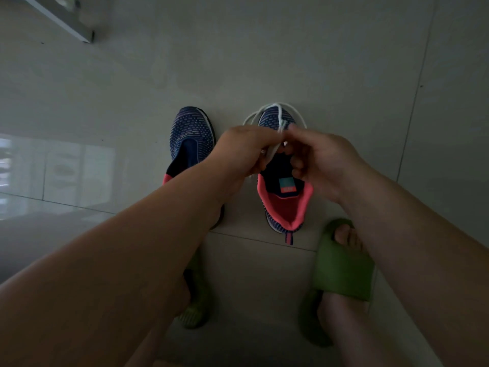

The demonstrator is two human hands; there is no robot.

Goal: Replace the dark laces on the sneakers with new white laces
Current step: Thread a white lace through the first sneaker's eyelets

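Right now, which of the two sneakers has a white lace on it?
The right-hand navy knit sneaker, white lace looped over its toe, both hands working above it. The left navy knit sneaker shows none.

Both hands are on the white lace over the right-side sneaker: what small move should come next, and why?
Probably pull the white lace snug. Both the left hand and the right hand pinch it above the right sneaker, and slack loops lie over its toe.

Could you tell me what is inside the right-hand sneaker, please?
Inside the sneaker: a coral lining and a teal insole label. The hands and white lace cover its front.
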